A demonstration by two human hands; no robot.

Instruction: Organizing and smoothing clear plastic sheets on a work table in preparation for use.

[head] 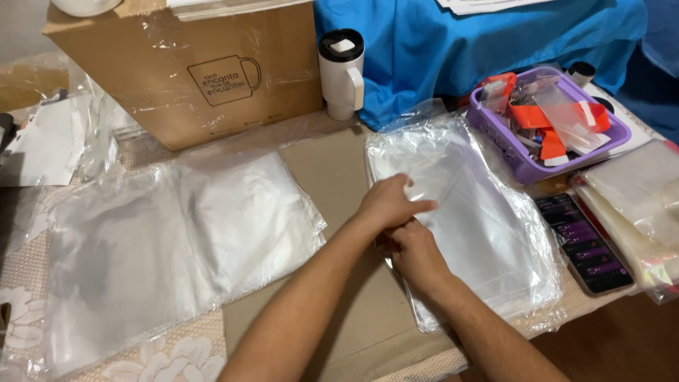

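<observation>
Our two hands, left hand [391, 201] and right hand [417, 253] pinching top bag of right bag stack [488, 233], second stack [177, 233] left, one tumbler [341, 73] far, one phone [587, 244] right.

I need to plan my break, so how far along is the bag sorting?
Done, it seems: clear bags lie spread flat on the left. In hand: the left hand and right hand are both on the top sheet of the stack of clear bags at the right. Left: that stack still looks thick, so a good deal probably remains.
</observation>
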